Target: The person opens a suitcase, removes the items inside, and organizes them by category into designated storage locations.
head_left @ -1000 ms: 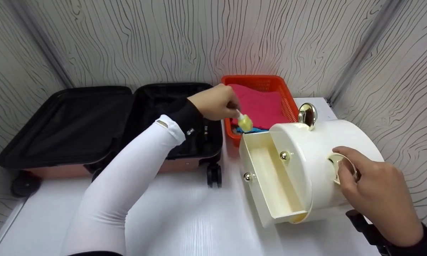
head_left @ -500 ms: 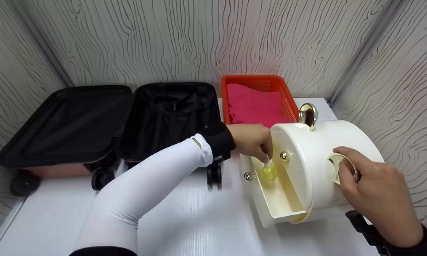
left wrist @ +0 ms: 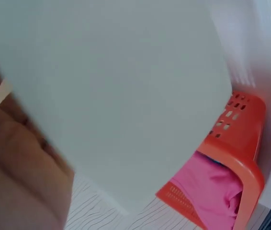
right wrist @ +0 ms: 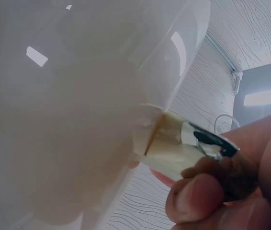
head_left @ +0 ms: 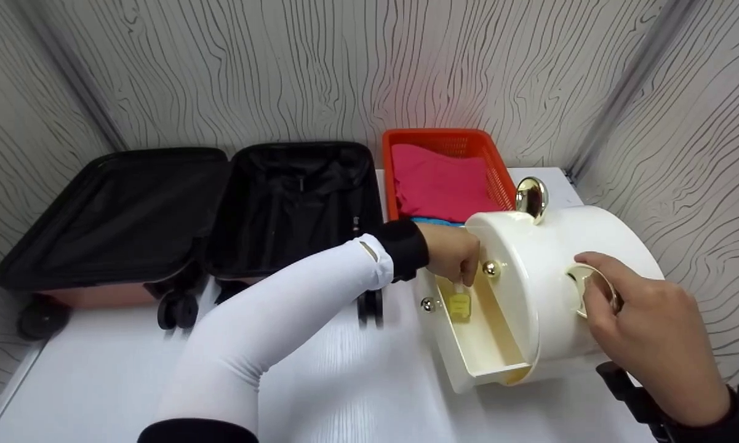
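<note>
In the head view a small square bottle of yellow liquid (head_left: 459, 306) with a white cap is down inside the pulled-out drawer (head_left: 498, 369) of a white rounded storage box (head_left: 566, 246). My left hand (head_left: 452, 249) reaches over the drawer's far end and pinches the bottle by its cap. The drawer's pale front panel (left wrist: 116, 96) fills much of the left wrist view, with the left palm (left wrist: 20, 172) beside it. On the box's curved side, my right hand (head_left: 658, 332) grips a cream and gold handle (right wrist: 188, 143), fingers curled through it.
Behind the drawer stands an orange basket (head_left: 498, 166) holding folded pink cloth (head_left: 443, 181) and something blue. An open black-lined suitcase (head_left: 295, 209) lies to the left. A gold knob (head_left: 531, 198) tops the box. Patterned walls (head_left: 320, 67) close in the back and sides.
My left hand has moved right and toward me from beside the basket, lowering the bottle into the drawer. My right hand keeps its hold on the handle.
</note>
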`<act>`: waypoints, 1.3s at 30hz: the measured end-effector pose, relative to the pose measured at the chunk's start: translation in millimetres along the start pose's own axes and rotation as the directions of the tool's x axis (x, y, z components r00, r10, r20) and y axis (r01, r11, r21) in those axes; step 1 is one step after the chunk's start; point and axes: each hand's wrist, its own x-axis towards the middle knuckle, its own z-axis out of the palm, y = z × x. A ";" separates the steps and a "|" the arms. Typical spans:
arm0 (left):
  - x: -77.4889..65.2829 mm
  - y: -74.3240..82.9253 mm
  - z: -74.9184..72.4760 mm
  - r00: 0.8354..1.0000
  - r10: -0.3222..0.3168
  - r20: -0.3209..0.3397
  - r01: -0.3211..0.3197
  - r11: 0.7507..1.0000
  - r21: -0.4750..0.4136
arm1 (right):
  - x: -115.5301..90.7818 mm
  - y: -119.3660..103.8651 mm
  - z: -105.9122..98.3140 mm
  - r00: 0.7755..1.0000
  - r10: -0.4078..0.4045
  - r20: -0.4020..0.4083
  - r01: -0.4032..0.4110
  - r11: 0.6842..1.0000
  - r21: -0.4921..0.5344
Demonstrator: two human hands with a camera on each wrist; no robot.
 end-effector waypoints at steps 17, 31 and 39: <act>-15.2 -3.6 1.9 0.989 0.048 -0.138 -0.038 0.997 0.071 | 1.7 -0.3 0.8 1.000 0.008 0.012 -0.008 1.000 0.002; -78.6 -6.2 12.1 0.899 -0.193 -0.392 0.193 0.980 -0.038 | 1.4 0.5 -0.8 1.000 0.024 -0.002 -0.024 1.000 0.005; -77.2 -8.0 51.5 0.951 -0.215 -0.223 0.201 0.976 -0.084 | 1.1 -0.5 0.4 1.000 0.028 0.004 -0.028 1.000 0.005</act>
